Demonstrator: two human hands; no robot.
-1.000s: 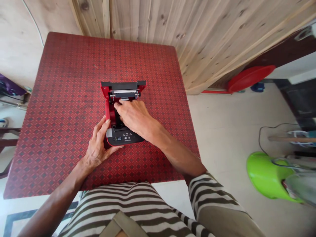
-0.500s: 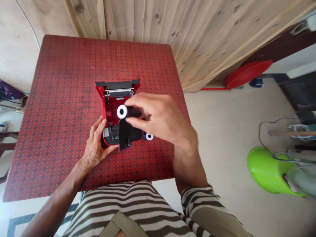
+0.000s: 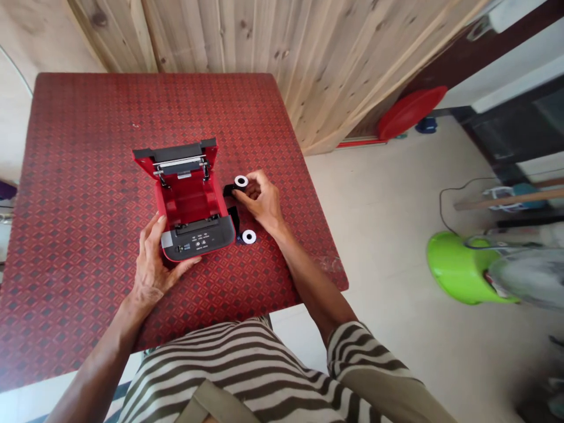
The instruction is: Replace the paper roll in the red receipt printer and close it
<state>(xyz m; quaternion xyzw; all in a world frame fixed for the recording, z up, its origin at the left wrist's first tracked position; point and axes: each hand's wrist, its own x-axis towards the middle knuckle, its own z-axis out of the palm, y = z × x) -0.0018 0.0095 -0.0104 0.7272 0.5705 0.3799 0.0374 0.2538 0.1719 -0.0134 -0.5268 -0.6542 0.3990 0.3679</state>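
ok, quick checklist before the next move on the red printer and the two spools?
1. Lid of the printer open: ok, tipped back.
2. Bay free: ok, the red floor shows and nothing sits in it.
3. Printer steadied: ok, the left hand grips its front-left corner on the table.
4. Upper spool held: ok, fingers of the right hand pinch it, right of the printer.
5. Lower spool placed: ok, it lies on the table by the printer's front-right corner, untouched.
6. Ribbon between the spools flat and untwisted: cannot tell.
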